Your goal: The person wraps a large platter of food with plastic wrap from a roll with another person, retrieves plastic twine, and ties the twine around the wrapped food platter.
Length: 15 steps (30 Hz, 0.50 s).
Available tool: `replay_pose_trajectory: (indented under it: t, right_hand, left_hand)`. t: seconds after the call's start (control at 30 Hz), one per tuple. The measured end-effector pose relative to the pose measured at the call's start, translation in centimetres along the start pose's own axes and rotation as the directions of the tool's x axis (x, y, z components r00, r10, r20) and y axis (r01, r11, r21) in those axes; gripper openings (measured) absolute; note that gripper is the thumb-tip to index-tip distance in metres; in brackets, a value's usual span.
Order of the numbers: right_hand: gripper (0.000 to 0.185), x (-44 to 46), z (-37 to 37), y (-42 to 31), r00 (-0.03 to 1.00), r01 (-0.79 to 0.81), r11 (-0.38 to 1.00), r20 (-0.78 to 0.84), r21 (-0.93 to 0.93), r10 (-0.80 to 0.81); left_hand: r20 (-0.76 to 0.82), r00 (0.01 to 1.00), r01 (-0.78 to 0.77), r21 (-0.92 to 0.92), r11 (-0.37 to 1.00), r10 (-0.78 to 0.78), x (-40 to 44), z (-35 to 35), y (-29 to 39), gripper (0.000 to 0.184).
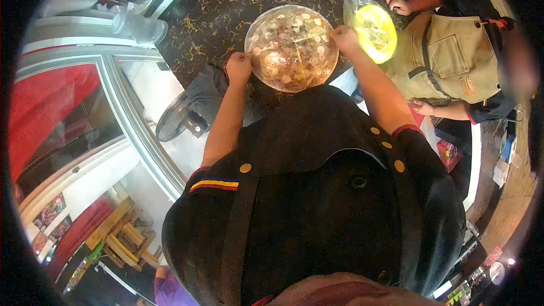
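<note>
A round, shallow dish lies on the dark counter in front of me, covered with shiny clear plastic wrap. Pale round slices and browner pieces show through the wrap; I cannot tell what food they are. At the dish's left edge, my left hand is closed, its fingers pinching the wrap at the rim. On the opposite edge my right hand pinches the wrap in the same way. A light line crosses the wrap between both hands. Just right of my right hand sits a bright yellow round plate or lid in a clear plastic bag.
A co-worker in a tan apron stands at the right, one hand on the counter near the yellow item. Clear plastic tubs stand at the left by a metal-framed window. A dark fan is below the counter's left side.
</note>
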State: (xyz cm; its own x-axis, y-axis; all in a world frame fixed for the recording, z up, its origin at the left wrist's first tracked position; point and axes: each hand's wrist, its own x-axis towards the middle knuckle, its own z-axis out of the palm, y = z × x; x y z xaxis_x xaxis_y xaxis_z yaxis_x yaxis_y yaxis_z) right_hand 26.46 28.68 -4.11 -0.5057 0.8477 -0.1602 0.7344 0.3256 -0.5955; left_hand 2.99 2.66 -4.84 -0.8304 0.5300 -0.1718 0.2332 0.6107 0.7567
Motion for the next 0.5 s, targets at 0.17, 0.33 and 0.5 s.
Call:
replay_pose_trajectory:
  t: [0.17,0.33,0.5]
  right_hand:
    - [0.020,-0.1,0.4,-0.5,0.992,-0.111,0.991,0.053,-0.073,0.115]
    - [0.020,0.0,1.7,0.1,0.998,-0.068,0.988,-0.004,-0.138,0.068]
    - [0.018,-0.7,0.0,-0.6,0.980,-0.193,0.976,0.058,0.100,0.188]
  left_hand:
    - [-0.024,0.997,0.072,0.058,0.996,-0.070,-0.2,0.4,-0.3,0.029]
    - [0.101,0.992,0.060,0.115,0.992,-0.072,0.5,0.2,-0.3,0.031]
    - [0.357,0.912,0.196,0.053,0.979,-0.202,1.5,-1.2,0.6,0.029]
